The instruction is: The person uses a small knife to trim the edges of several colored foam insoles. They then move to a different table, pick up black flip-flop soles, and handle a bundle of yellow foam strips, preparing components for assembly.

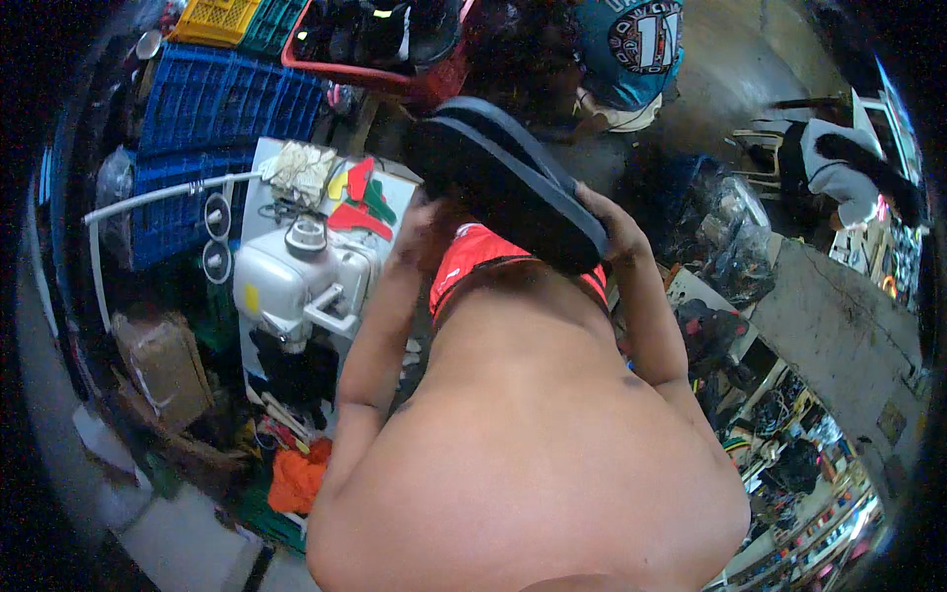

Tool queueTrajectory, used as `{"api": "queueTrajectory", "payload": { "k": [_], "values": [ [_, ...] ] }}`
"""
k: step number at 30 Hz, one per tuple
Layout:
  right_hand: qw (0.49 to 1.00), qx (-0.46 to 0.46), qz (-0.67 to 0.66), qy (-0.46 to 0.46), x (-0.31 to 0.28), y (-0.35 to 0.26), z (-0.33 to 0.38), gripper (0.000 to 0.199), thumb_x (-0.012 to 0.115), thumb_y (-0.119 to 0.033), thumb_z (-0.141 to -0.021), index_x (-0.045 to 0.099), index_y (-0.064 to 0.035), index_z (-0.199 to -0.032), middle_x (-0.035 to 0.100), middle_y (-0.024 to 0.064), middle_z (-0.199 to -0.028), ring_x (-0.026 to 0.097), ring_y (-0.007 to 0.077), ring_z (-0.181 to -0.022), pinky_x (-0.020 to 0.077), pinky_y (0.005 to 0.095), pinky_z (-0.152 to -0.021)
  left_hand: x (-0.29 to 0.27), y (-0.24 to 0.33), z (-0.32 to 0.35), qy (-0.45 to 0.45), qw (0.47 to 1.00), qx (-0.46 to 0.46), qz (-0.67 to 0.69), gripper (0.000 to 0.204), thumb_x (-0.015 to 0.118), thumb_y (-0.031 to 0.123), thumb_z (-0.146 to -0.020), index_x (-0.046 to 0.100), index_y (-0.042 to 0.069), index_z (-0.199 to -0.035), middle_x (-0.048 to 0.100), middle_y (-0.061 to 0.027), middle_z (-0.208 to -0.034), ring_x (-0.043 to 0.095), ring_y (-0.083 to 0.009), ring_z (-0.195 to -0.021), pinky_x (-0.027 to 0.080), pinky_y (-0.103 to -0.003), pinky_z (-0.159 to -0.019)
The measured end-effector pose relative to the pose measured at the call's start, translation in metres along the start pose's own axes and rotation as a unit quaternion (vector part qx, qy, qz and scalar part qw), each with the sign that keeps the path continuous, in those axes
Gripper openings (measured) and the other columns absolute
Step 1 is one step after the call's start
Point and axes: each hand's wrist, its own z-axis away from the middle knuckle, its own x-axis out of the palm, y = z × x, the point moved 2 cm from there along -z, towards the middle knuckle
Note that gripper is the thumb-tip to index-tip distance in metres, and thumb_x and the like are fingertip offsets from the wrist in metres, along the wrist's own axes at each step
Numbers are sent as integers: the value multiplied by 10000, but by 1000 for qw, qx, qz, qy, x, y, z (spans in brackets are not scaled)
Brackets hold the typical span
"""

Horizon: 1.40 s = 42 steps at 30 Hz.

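A black sandal or shoe sole (503,187) with grey edging is held up in front of me, tilted from upper left to lower right. My right hand (619,225) is closed around its lower right end, the thumb over the grey edge. Close against the sole's left side is my left hand (424,232). Its fingers are dark, blurred and partly hidden behind the sole, so its grip cannot be made out. Red shorts (478,255) show just below the sole.
On my left stands a white sewing machine (286,276) on a table, with red, green and yellow cut pieces (362,202) behind it. Beyond are blue crates (222,109) and a red bin (424,84) of dark items. Another person (631,54) is ahead; plastic bags (725,232) lie right.
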Motion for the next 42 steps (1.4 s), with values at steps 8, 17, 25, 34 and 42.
{"api": "queueTrajectory", "payload": {
  "k": [8,17,25,34,42],
  "values": [
    [994,75,-72,-23,14,-3,-10,618,489,-609,-999,593,-76,-1294,707,112,-1032,725,216,-769,616,337,-682,-31,14,92,171,969,132,119,339,503,154,-1006,631,39,-1299,676,-121,-1282,634,-278,-1192,484,-451,-1064],
    [997,28,48,-43,40,-1,19,475,467,-529,-1049,461,-132,-1311,591,59,-951,647,173,-755,571,299,-660,-7,-26,75,171,969,154,91,419,513,373,-1016,613,116,-1331,676,-66,-1275,644,-257,-1160,521,-447,-1014],
    [997,19,68,-18,38,0,43,433,504,-391,-1071,442,-103,-1387,617,72,-1140,585,125,-971,509,275,-829,83,-30,37,87,957,162,-223,404,497,261,-1053,505,35,-1388,623,-100,-1266,624,-209,-1135,511,-359,-984],
    [977,-122,163,-62,25,14,40,712,583,-494,-990,307,-115,-1526,523,120,-1359,559,231,-1149,464,357,-1003,76,-33,28,130,978,158,-37,350,532,246,-1038,599,-8,-1269,704,-125,-1103,675,-234,-998,526,-357,-894],
    [939,-212,268,27,10,43,-2,776,677,-135,-890,269,21,-1531,458,204,-1460,487,314,-1308,434,457,-1099,108,13,81,328,774,366,-399,321,546,206,-1028,618,-20,-1244,712,-167,-1044,678,-235,-938,516,-351,-847]
  ]
}}
